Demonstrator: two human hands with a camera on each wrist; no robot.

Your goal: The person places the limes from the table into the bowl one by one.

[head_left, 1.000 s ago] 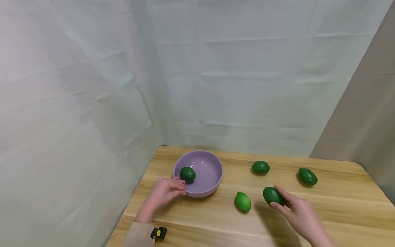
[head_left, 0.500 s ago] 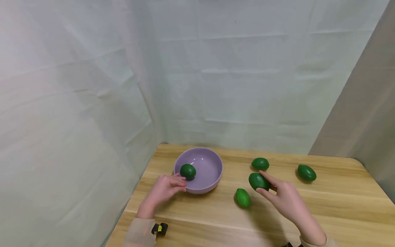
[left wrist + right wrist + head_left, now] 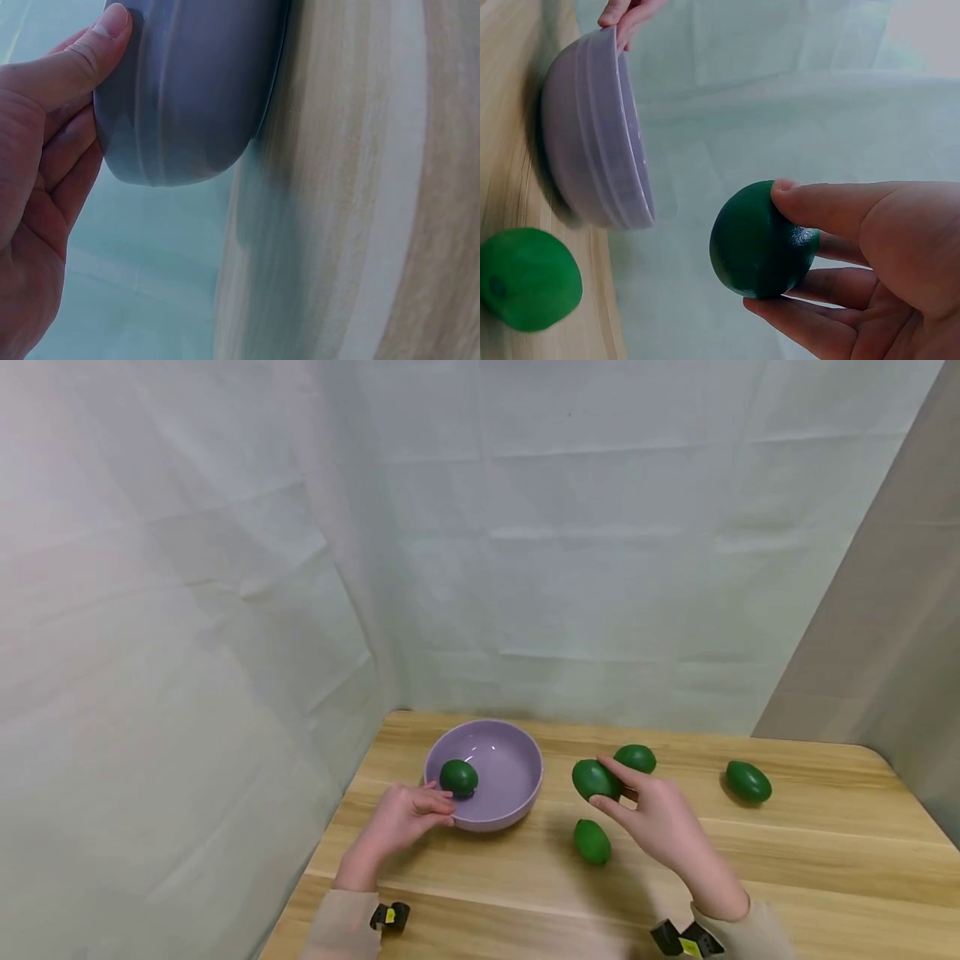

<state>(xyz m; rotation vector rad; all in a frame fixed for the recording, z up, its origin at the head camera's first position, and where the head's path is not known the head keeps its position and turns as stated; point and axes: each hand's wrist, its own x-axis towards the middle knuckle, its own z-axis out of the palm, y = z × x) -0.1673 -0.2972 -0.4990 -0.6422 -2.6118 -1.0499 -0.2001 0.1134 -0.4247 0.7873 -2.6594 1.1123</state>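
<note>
My left hand (image 3: 408,814) pinches the near left rim of a lilac bowl (image 3: 510,781). In the left wrist view its thumb presses the bowl's outer wall (image 3: 187,90), with the other fingers at the rim. A dark green oval fruit (image 3: 459,777) lies inside the bowl, on its left side. To the right of the bowl, my right hand (image 3: 656,818) grips another smooth dark green oval fruit (image 3: 754,244) between thumb and fingertips, raised above the table. A brighter green lime (image 3: 592,842) rests on the wood below it, also seen in the right wrist view.
Two more dark green oval fruits lie on the wooden table (image 3: 840,827): one fruit (image 3: 636,757) just behind the held one, the other fruit (image 3: 747,782) farther right. A pale cloth (image 3: 600,568) hangs behind the table and along its left side.
My right hand has carried the dark green oval fruit leftward and farther back, past the lime and closer to the bowl. My left hand keeps its grip on the bowl's rim.
</note>
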